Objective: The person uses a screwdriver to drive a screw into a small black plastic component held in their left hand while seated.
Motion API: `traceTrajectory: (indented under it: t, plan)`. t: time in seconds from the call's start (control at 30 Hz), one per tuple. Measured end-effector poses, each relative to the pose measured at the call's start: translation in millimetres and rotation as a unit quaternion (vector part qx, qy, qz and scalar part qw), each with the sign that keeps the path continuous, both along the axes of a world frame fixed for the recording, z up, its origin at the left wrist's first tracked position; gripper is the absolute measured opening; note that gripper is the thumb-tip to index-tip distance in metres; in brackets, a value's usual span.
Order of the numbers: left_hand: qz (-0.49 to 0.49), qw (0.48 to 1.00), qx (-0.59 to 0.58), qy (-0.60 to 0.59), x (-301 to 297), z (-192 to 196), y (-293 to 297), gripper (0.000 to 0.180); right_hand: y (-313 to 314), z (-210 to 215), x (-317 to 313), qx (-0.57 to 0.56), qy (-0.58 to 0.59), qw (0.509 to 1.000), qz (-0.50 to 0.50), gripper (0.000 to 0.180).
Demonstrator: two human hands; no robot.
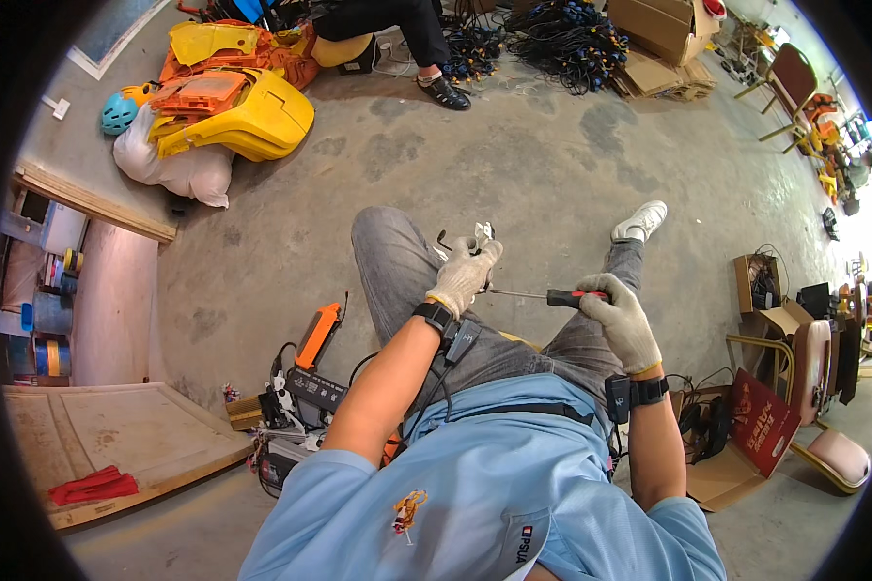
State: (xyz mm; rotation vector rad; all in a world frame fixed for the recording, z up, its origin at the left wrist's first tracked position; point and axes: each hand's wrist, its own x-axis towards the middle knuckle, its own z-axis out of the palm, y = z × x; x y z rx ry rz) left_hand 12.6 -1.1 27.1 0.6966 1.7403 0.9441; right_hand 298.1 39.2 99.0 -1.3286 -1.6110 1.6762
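Above the blue shirt (494, 465), the gloved right hand (620, 320) grips the screwdriver (552, 296); the left hand (463, 276) pinches a small metal part (482, 232), best held steady and in line.

Yellow shells (237, 121); red cloth (92, 484); cables (562, 34)

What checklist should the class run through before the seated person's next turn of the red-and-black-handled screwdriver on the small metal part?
1. Gloved right hand grips the red-and-black-handled screwdriver: ok.
2. Gloved left hand holds the small metal part: ok.
3. Screwdriver tip seated in a screw: cannot tell, hidden by the left hand.
4. Work held above the grey-trousered lap, off the concrete floor: ok.
5. Both woven gloves on: ok.
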Motion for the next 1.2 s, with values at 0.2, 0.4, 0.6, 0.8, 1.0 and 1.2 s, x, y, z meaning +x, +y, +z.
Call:
traceTrajectory:
  t: [0.2,0.4,0.6,0.8,1.0,1.2]
  plan:
    - [0.04,0.99,0.042,-0.125,-3,-13,0,0.058,4,-18,2,-0.064,0.069,0.993,-0.076,0.03]
    - [0.072,0.956,0.049,-0.28,2,-1,3,0.046,4,-5,-6,-0.202,0.196,0.959,-0.026,0.03]
    - [0.018,0.943,0.049,-0.328,8,-2,6,0.044,-2,5,-46,-0.052,0.026,0.989,0.139,0.038]
    - [-0.051,0.979,0.079,-0.182,9,-12,7,0.048,-9,2,-84,0.256,-0.122,0.946,0.156,0.028]
    - [-0.105,0.987,0.079,-0.089,15,-2,9,0.057,-8,-10,-84,0.339,-0.154,0.91,0.181,0.03]
    - [-0.15,0.981,0.116,-0.026,16,-11,13,0.061,-3,-15,-84,0.401,-0.178,0.876,0.2,0.031]
